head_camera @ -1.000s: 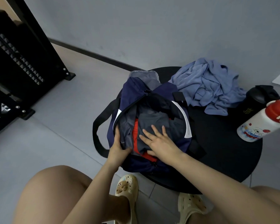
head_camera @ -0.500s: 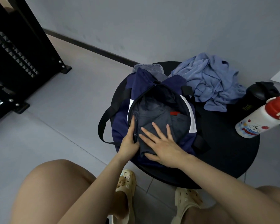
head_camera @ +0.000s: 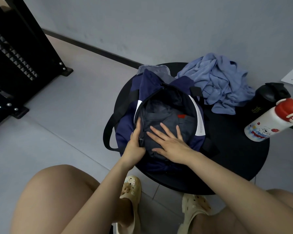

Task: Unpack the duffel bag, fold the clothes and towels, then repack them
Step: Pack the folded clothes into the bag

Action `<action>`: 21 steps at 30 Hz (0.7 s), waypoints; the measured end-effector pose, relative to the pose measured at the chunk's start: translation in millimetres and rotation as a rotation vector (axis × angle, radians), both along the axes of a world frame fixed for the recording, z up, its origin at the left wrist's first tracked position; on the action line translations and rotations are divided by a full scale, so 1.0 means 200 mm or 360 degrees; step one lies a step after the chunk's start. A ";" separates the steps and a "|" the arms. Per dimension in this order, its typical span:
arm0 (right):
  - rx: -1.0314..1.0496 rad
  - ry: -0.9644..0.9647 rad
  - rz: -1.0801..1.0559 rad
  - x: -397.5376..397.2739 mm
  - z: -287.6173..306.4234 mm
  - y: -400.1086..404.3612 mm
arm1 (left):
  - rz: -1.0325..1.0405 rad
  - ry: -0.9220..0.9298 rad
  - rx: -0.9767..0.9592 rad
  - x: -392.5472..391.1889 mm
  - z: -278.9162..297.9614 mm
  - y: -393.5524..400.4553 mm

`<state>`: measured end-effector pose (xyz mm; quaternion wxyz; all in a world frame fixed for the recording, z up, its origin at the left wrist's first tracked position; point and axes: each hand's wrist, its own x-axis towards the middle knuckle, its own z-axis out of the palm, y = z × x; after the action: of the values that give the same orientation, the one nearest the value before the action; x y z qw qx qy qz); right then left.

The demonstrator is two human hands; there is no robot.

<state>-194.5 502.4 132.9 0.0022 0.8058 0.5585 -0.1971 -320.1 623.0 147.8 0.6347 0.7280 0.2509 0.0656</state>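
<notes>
Gripping the zip edge of the navy-blue fabric duffel bag (head_camera: 125, 130), the left hand (head_camera: 134, 142) holds the bag's mouth apart, fingers inside the rim and thumb outside it. Just right of that hand, the right hand (head_camera: 169, 142) lies wide and flat, fingers spread, pressing on the folded dark-grey garment (head_camera: 164, 115) that fills the bag's opening. A second ago a broad strip of red cloth showed between the two hands; now only a small red patch (head_camera: 181, 116) peeks out beyond the right fingertips, so the grey piece has been smoothed over it. That suggests the repacking stage is under way and this item is nearly settled. Farther right and beyond the right hand, a crumpled light-blue terry towel (head_camera: 223, 85) sits unfolded on the round black table (head_camera: 235, 157), touching the bag's far end; it likely needs folding next. Well right of it stand a black shaker bottle (head_camera: 267, 100) and a white cartoon-printed bottle with a red cap (head_camera: 271, 122).
</notes>
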 end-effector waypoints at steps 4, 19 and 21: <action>-0.0024 -0.0115 -0.0003 -0.01 -0.04 0.01 | 0.0018 -0.0021 -0.0099 -0.04 0.04 0.00; -0.0036 -0.0227 -0.0015 -0.06 -0.03 0.03 | 0.0019 -0.0086 -0.0241 -0.04 0.10 -0.06; -0.0030 -0.0228 -0.0010 -0.05 0.00 0.03 | -0.0022 -0.0085 -0.0178 -0.03 0.10 -0.05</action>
<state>-205.2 508.6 132.6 0.0492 0.8194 0.5525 -0.1443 -326.9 613.9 167.2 0.6813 0.6910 0.2320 0.0663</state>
